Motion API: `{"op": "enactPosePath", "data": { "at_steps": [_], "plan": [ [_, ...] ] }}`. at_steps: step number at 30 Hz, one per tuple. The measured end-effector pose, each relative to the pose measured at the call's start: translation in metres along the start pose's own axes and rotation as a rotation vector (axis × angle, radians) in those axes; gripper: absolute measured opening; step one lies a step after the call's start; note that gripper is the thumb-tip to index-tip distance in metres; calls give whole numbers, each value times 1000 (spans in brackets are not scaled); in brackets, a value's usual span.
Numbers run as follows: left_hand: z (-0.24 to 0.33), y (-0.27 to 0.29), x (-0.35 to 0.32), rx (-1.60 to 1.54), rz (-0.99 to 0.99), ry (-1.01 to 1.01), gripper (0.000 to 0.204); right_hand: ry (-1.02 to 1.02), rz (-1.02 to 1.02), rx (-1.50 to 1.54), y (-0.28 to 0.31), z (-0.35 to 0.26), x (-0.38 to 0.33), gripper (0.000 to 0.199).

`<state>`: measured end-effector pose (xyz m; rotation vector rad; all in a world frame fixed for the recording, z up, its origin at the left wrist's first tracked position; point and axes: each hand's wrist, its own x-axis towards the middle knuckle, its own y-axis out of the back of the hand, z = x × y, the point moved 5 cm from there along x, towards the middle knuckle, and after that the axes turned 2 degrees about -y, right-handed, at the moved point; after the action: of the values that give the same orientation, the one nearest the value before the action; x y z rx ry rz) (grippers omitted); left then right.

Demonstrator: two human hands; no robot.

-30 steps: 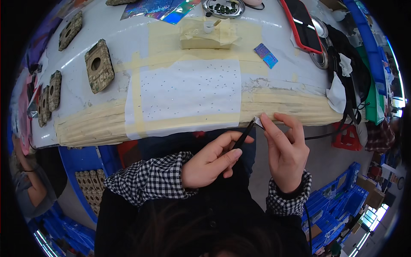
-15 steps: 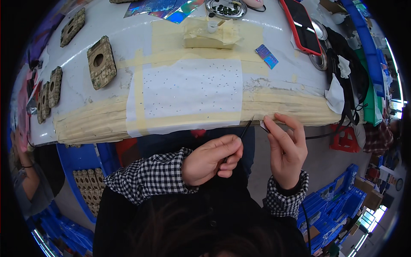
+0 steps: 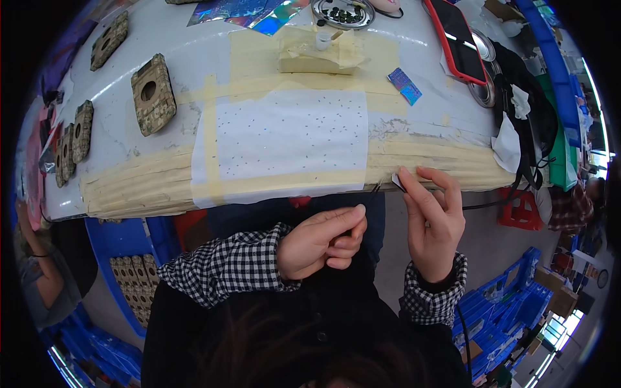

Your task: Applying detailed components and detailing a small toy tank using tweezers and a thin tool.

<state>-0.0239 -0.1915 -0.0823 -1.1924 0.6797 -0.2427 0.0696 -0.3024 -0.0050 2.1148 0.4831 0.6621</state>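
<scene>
At the table edge, my left hand clamps its fingers on a slim dark tool; my right hand pinches a white scrap. Speckled paper lies nearby.

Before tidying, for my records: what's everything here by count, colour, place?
table: one, white, centre
speckled sheet: one, white, front
taped block: one, yellowish, behind speckled sheet
metal dish: one, silver, rear
foil sheets: several, iridescent, rear
phone: one, red case, right
shiny card: one, blue, near phone
tray: one, blue, lower left
camouflage pieces: many, tan, table, tray
other person: one, grey, left
rim clutter: uncountable, mixed
slim tool: one, dark, centre
small piece: one, white, centre
left hand: one, bare, holding tool
right hand: one, bare, holding piece
</scene>
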Motion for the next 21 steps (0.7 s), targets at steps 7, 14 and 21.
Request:
{"op": "enactPosePath", "data": {
  "at_steps": [7, 14, 21],
  "plan": [
    [2, -9, -2, 46, 14, -49, 33, 25, -26, -73, -3, -4, -5, 42],
    [4, -8, 2, 89, -20, -148, 32, 21, 5, 58, 0, 1, -6, 44],
    [5, -6, 5, 25, -13, -123, 33, -5, -14, -73, -4, -5, -1, 43]
  ]
}}
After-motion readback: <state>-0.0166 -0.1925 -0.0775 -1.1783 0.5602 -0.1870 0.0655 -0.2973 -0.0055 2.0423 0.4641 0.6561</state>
